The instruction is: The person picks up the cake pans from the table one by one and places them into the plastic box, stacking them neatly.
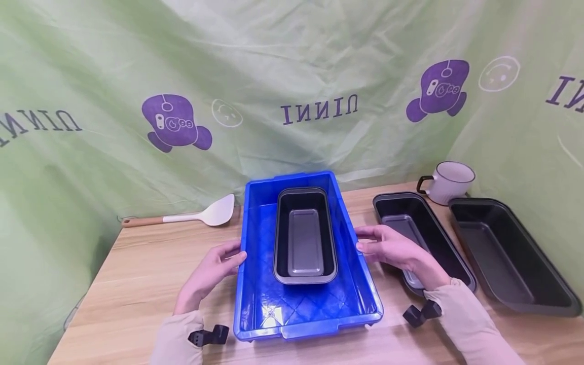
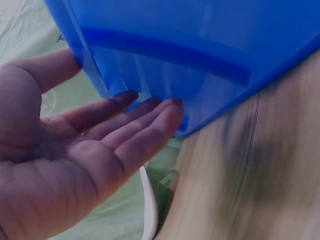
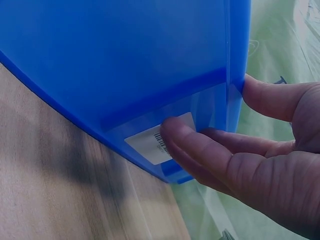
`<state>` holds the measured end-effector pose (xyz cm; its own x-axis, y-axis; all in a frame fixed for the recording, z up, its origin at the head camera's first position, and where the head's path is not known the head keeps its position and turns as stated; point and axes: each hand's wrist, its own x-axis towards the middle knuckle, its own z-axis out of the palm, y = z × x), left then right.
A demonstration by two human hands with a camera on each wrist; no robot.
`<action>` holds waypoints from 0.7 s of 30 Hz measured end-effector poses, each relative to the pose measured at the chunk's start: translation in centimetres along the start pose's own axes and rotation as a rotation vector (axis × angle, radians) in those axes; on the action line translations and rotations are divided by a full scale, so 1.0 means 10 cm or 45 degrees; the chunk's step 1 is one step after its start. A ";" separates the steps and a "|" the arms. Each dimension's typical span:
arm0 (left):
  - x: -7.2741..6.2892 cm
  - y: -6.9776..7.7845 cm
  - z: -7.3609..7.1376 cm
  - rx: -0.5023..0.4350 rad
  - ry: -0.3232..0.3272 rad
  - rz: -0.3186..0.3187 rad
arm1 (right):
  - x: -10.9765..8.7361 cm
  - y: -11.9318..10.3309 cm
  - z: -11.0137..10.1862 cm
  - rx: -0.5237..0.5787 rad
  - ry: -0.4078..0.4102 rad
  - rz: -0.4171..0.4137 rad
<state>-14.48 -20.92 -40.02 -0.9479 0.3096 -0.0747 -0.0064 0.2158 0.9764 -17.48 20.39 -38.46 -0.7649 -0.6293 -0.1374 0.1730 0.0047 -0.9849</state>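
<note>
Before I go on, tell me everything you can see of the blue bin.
The blue bin is rectangular and open-topped, glossy and plastic-looking, with a patterned floor and a barcode sticker on its right outer wall. It is upright, one dark loaf pan inside; whether its base touches the wooden table is unclear. The left hand and right hand hold its long sides.

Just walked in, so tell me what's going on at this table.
A person has both hands on a blue bin: the left hand touches its left side, the right hand its right side. One dark loaf pan sits inside. On the table to the right are a second dark pan and a third dark pan, with a white mug behind them. A spatula lies to the left.
</note>
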 end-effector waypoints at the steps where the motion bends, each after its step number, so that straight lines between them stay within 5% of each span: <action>1: 0.00 -0.01 -0.01 0.003 -0.015 0.013 | 0.00 0.00 0.00 0.004 -0.002 -0.002; 5: -0.01 -0.02 -0.03 -0.049 -0.065 0.024 | 0.00 0.01 0.00 0.013 -0.008 -0.013; 21: -0.01 0.04 -0.02 -0.013 -0.001 -0.033 | -0.15 -0.09 -0.09 -0.027 0.057 -0.026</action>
<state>-14.45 -21.10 -39.62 -0.9472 0.3046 -0.0999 -0.0341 0.2142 0.9762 -17.08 22.02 -37.50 -0.7951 -0.5942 -0.1211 0.1440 0.0089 -0.9895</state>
